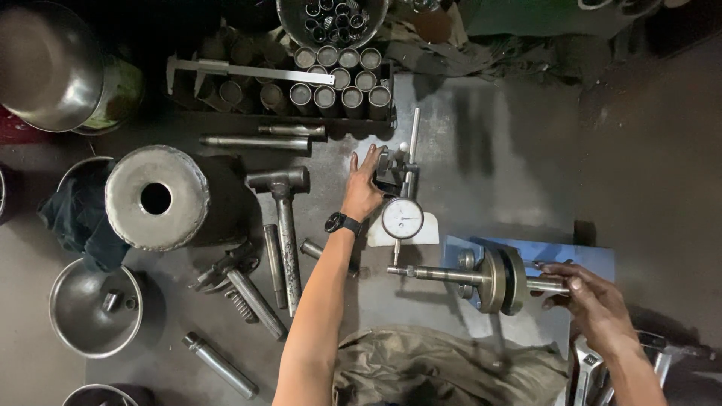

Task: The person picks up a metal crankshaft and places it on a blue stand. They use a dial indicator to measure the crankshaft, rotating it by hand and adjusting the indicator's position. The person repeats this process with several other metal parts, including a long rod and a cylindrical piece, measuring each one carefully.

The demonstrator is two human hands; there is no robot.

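Hammer [284,218] mid-tabletop [489,135], bored steel cylinder [156,198] to its left, caliper [248,73] over tray of tubes [342,83], bowl [95,307] bottom left.

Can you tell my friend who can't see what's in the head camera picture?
A person's left hand touches a dial gauge stand while the right hand holds a metal shaft under the gauge. A hammer, metal tubes and bowls lie around on the grey table.

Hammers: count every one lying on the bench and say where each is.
1. The hammer lies left of the left hand, head toward the tube rack. Others may hide among the tools beside it.
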